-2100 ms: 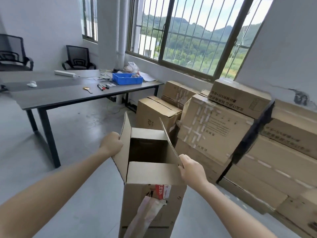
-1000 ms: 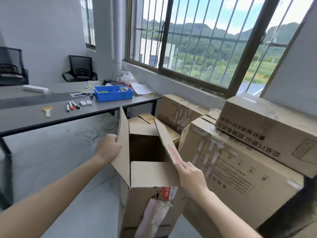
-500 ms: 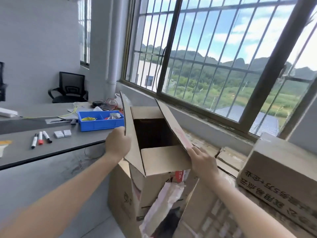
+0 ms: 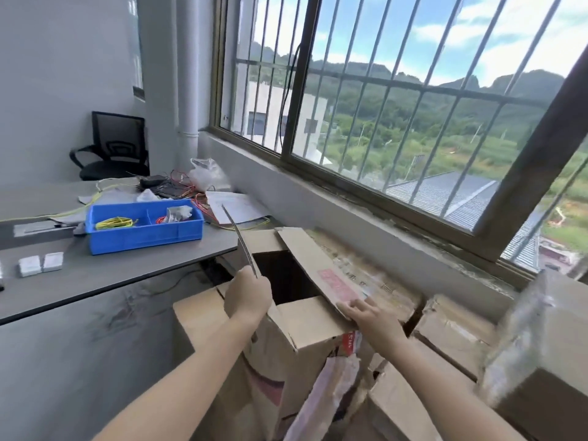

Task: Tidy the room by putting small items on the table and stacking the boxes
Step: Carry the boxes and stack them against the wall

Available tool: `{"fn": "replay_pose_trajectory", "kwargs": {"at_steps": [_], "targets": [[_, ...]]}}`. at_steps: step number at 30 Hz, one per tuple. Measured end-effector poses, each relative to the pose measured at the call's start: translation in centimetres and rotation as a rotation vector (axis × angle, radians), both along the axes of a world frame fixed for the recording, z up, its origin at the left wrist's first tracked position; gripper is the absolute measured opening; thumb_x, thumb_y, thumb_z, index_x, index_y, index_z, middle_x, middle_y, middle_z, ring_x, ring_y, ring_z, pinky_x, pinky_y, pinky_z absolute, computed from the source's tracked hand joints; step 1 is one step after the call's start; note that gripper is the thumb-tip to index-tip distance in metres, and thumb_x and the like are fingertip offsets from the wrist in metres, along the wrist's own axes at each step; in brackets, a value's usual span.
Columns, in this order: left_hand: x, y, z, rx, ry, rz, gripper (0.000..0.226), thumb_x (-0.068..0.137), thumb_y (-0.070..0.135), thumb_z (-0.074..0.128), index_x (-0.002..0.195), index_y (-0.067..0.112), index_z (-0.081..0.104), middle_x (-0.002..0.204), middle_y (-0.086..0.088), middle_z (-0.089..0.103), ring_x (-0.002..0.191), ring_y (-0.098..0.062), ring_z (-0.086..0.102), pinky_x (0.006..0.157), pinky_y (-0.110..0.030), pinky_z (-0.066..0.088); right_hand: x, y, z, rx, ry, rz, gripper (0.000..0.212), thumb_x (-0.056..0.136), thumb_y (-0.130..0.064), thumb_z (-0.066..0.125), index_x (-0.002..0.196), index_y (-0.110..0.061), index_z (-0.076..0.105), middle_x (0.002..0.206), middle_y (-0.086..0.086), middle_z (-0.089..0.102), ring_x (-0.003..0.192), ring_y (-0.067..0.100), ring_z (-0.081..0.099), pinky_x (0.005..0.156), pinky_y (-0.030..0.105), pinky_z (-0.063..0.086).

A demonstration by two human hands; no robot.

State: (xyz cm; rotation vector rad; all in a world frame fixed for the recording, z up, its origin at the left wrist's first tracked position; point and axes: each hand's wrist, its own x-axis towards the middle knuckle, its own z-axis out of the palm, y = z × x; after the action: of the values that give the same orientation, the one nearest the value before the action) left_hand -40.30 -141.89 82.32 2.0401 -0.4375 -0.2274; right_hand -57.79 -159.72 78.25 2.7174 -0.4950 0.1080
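An open cardboard box (image 4: 305, 332) with raised flaps is held up in front of me, above other cardboard boxes (image 4: 451, 332) stacked below the window. My left hand (image 4: 248, 297) grips the box's left flap. My right hand (image 4: 370, 315) holds the lower edge of the right flap, which bears a red label. The box's inside is dark and I cannot see what is in it. Torn tape and paper hang from its front. The grey table (image 4: 105, 275) stands to the left.
On the table sit a blue bin (image 4: 144, 226) with wires, two small white blocks (image 4: 39, 265), papers and a plastic bag. A black office chair (image 4: 114, 148) stands behind. A barred window and its sill (image 4: 366, 205) run along the right. A blurred taped box (image 4: 541, 351) is at far right.
I have carried the open box up from the floor to the stack by the window. Both hands kept hold of its flaps. The view moved closer to the table corner and sill.
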Motion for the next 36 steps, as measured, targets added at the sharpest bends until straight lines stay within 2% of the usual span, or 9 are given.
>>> {"fn": "replay_pose_trajectory", "kwargs": {"at_steps": [2, 4, 7, 10, 13, 17, 21, 27, 36], "targets": [[-0.1, -3.0, -0.2, -0.017, 0.035, -0.062, 0.024, 0.089, 0.025, 0.046, 0.072, 0.007, 0.049, 0.073, -0.007, 0.054, 0.080, -0.030, 0.052, 0.063, -0.033, 0.037, -0.2, -2.9, -0.4, 0.042, -0.009, -0.049, 0.081, 0.030, -0.001, 0.087, 0.102, -0.033, 0.069, 0.081, -0.009, 0.068, 0.063, 0.014, 0.063, 0.030, 0.022, 0.040], [-0.1, -5.6, -1.9, 0.042, 0.086, -0.197, 0.045, 0.092, 0.049, 0.040, 0.104, 0.012, 0.063, 0.109, -0.013, 0.060, 0.111, -0.034, 0.050, 0.093, -0.040, 0.039, -0.9, -5.4, -0.9, 0.140, 0.010, -0.024, 0.072, 0.056, 0.007, 0.077, 0.116, -0.032, 0.064, 0.101, -0.004, 0.069, 0.082, 0.023, 0.065, 0.043, 0.034, 0.052], [-0.2, -7.7, -5.3, 0.182, 0.198, -0.304, 0.066, 0.086, 0.074, 0.020, 0.143, 0.043, 0.031, 0.155, -0.014, 0.019, 0.142, -0.035, 0.011, 0.114, -0.046, 0.011, -1.2, -7.0, -1.0, 0.396, -0.118, -0.070, 0.065, 0.068, 0.014, 0.066, 0.108, -0.037, 0.067, 0.121, 0.002, 0.065, 0.102, 0.032, 0.061, 0.068, 0.048, 0.056], [0.0, -8.1, -8.0, 0.199, 0.262, -0.289, 0.075, 0.084, 0.071, 0.039, 0.145, 0.050, 0.002, 0.157, -0.020, -0.001, 0.144, -0.038, 0.004, 0.114, -0.051, 0.013, -0.9, -7.3, 1.2, 0.899, -0.114, -0.272, 0.061, 0.086, 0.008, 0.045, 0.122, -0.040, 0.057, 0.152, -0.001, 0.028, 0.140, 0.024, 0.025, 0.112, 0.044, 0.027], [1.3, -9.2, -8.9, -0.071, 0.458, -0.189, 0.101, 0.075, 0.061, 0.062, 0.147, 0.041, -0.007, 0.155, -0.018, 0.016, 0.143, -0.033, 0.015, 0.115, -0.049, 0.019, -0.7, -7.4, 2.5, 1.297, -0.073, -0.337, 0.051, 0.076, -0.004, 0.050, 0.112, -0.040, 0.057, 0.156, -0.001, 0.012, 0.142, 0.021, 0.017, 0.106, 0.030, 0.030], [2.2, -11.2, -9.8, -0.297, 0.815, -0.015, 0.093, 0.075, 0.030, 0.073, 0.145, 0.011, 0.014, 0.139, -0.013, 0.044, 0.119, -0.030, 0.047, 0.103, -0.045, 0.037, 0.1, -7.4, 1.3, 1.505, -0.526, -0.468, 0.046, 0.054, -0.020, 0.048, 0.096, -0.027, 0.066, 0.142, 0.001, 0.037, 0.119, 0.016, 0.037, 0.075, 0.016, 0.036], [1.6, -11.9, -11.3, -0.336, 0.831, 0.033, 0.067, 0.082, 0.019, 0.067, 0.135, 0.005, 0.029, 0.130, -0.015, 0.051, 0.115, -0.029, 0.051, 0.103, -0.041, 0.039, 2.0, -7.9, -0.1, 1.463, -0.825, -0.590, 0.035, 0.056, -0.022, 0.055, 0.090, -0.027, 0.065, 0.123, 0.004, 0.055, 0.112, 0.020, 0.047, 0.081, 0.027, 0.035], [-0.2, -14.8, -10.7, -0.420, 0.847, 0.052, 0.097, 0.067, 0.033, 0.068, 0.145, 0.003, 0.019, 0.143, -0.017, 0.040, 0.129, -0.030, 0.042, 0.111, -0.044, 0.032, 3.4, -10.3, 0.1, 1.097, -0.461, -0.598, 0.046, 0.086, -0.018, 0.062, 0.131, -0.020, 0.053, 0.131, -0.003, 0.051, 0.127, 0.016, 0.042, 0.111, 0.035, 0.028], [0.9, -17.8, -12.2, -0.360, 0.898, -0.098, 0.095, 0.085, 0.027, 0.065, 0.150, 0.006, 0.000, 0.154, -0.016, 0.020, 0.140, -0.026, 0.027, 0.116, -0.041, 0.023, 5.6, -12.8, 1.3, 0.908, -0.134, -0.726, 0.053, 0.090, -0.018, 0.056, 0.141, -0.020, 0.040, 0.146, 0.001, 0.041, 0.132, 0.021, 0.039, 0.106, 0.026, 0.029]]}}
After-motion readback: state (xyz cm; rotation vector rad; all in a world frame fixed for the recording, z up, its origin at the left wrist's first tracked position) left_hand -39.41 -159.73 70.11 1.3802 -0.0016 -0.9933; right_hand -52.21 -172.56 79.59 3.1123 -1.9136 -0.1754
